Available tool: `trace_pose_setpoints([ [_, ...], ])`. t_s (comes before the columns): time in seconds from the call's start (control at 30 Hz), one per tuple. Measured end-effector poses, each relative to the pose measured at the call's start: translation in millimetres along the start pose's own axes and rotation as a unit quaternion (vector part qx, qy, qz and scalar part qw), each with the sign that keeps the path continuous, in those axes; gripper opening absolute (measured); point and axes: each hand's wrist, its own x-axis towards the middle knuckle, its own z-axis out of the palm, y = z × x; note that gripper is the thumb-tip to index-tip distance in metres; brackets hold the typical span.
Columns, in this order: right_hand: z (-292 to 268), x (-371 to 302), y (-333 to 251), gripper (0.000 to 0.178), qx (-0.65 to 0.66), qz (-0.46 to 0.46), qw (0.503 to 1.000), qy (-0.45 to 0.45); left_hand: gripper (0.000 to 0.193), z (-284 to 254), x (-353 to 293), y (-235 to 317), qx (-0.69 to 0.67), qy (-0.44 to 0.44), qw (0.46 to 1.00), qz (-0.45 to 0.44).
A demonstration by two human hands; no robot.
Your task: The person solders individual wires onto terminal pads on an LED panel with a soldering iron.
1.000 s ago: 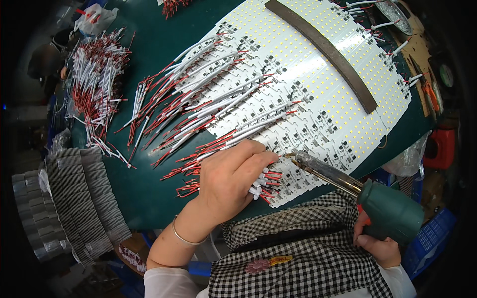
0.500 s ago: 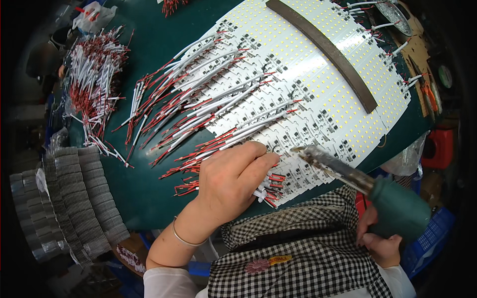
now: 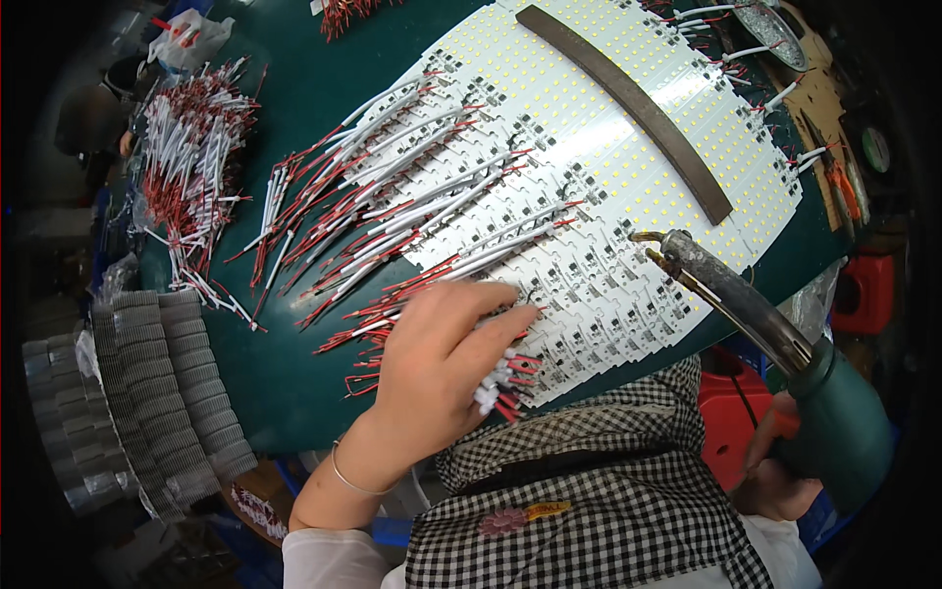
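Note:
My left hand (image 3: 432, 358) is closed round a bundle of short white-sleeved wires (image 3: 497, 385) with red ends, at the near left corner of the LED circuit boards (image 3: 589, 324). Its thumb and fingertips come together just above the boards; what lies between them is too small to tell. Several rows of wires (image 3: 471, 201) lie slantwise over the boards' left part. At the right, my right hand (image 3: 780, 481) grips the green handle of a soldering gun (image 3: 751, 294). Its bent metal tip hangs over the boards, apart from my left hand.
A curved dark bar (image 3: 628, 108) lies across the boards. To the left are a heap of red and white wires (image 3: 196, 147) and stacked grey ribbed strips (image 3: 167, 383). Orange-handled pliers (image 3: 842, 187) and a metal dish (image 3: 770, 34) are at the far right.
The soldering gun has moved right and slightly away, and its tip has swung up from beside my left fingers. My left hand has shifted slightly left with the bundle.

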Motion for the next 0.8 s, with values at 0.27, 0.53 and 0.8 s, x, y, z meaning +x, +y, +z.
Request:
trace_pose_setpoints([
  [0.27,39,6,-5,0.068,0.386,0.146,0.898,0.153,0.041,0,5,11,-0.101,0.071,0.99,-0.066],
  [0.53,41,8,-16,0.068,0.418,0.214,0.859,0.203,0.042,7,13,17,-0.042,0.006,0.994,-0.099],
  [0.8,33,22,-22,0.064,0.431,0.288,0.844,0.136,0.039,4,11,17,0.035,0.071,0.996,-0.046],
])
